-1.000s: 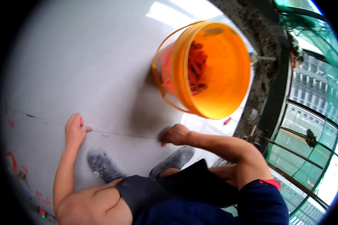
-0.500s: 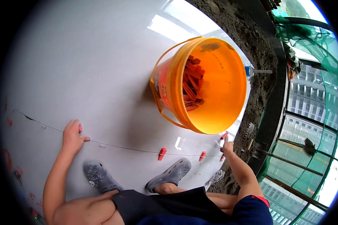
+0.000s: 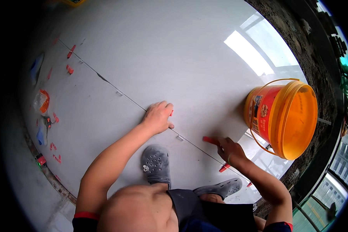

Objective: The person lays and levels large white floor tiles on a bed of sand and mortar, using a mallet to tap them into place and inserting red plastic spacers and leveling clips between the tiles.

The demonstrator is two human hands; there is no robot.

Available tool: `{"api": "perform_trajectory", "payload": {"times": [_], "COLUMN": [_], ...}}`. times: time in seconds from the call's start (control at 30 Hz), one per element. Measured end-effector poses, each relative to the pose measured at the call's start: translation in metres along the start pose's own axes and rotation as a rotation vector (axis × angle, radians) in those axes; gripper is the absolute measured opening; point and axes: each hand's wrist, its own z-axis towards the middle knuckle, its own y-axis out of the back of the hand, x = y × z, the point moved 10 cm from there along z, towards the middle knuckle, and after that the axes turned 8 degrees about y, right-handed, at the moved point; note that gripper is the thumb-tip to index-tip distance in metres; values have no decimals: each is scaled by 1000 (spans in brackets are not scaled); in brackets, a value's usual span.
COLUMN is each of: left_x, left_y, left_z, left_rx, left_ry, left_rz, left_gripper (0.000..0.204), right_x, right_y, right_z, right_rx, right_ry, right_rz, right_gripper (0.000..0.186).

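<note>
Both my hands are over large pale grey floor tiles (image 3: 205, 58) with a thin joint running diagonally between them. My left hand (image 3: 157, 119) rests by the joint, fingers curled round a red tile levelling wedge (image 3: 171, 113) that mostly hides behind them. My right hand (image 3: 232, 151) pinches another red wedge (image 3: 210, 140) just above the tile, its thin end pointing left. Small whitish clips (image 3: 179, 137) stick up along the joint. Under my right wrist a red wedge (image 3: 224, 167) sits at the joint, and a further one (image 3: 250, 184) lies farther right.
A yellow bucket (image 3: 267, 110) stands on the tile at the right. More red wedges (image 3: 71, 52) lie at the left, near a clear bag (image 3: 40, 102) with orange contents. Rough dark mortar (image 3: 317, 65) borders the right. My grey clogs (image 3: 157, 164) are close to the joint.
The view has turned, so the bucket appears farther right and its wedges are hidden. My right hand has moved from the wedges near the bucket toward my left hand, carrying a red wedge.
</note>
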Motion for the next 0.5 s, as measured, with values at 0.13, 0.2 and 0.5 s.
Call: {"api": "perform_trajectory", "payload": {"times": [0.13,0.2,0.5], "left_x": [-15,-14,-11], "left_y": [0,1,2], "left_z": [6,5,7], "left_rx": [-5,-32,-24], "left_ry": [-78,-108,-90], "left_rz": [30,24,2], "left_gripper": [53,55,50], "right_x": [36,52,88], "right_y": [-24,-31,-28], "right_z": [75,91,133], "right_rx": [191,247,453], "right_ry": [280,354,482], "right_rz": [-260,-317,-381], "right_gripper": [16,15,19]}}
